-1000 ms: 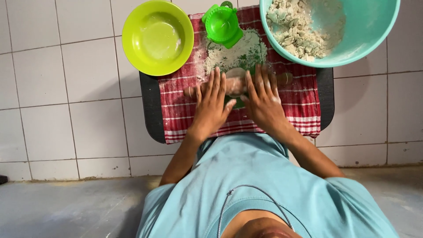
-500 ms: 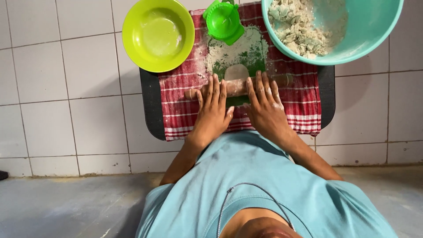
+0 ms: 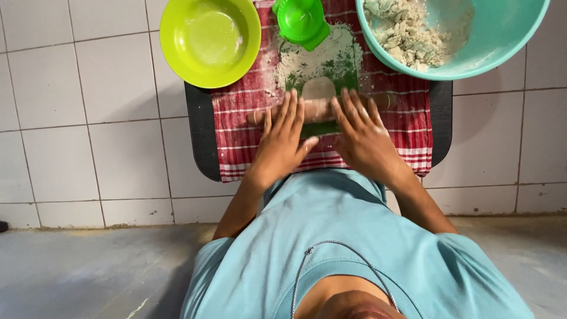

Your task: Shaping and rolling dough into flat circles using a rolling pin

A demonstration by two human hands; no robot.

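Both hands have rolled the rolling pin (image 3: 319, 110) farther over the dough (image 3: 319, 88).
Left hand (image 3: 282, 137) and right hand (image 3: 363, 133) press flat, fingers spread, gripping nothing.

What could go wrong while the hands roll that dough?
The rolling pin is close to the green press, so a long push might bump it. Loose flour may spread over the checked cloth. The teal bowl hangs over the cloth's corner and could perhaps get nudged by the right hand.
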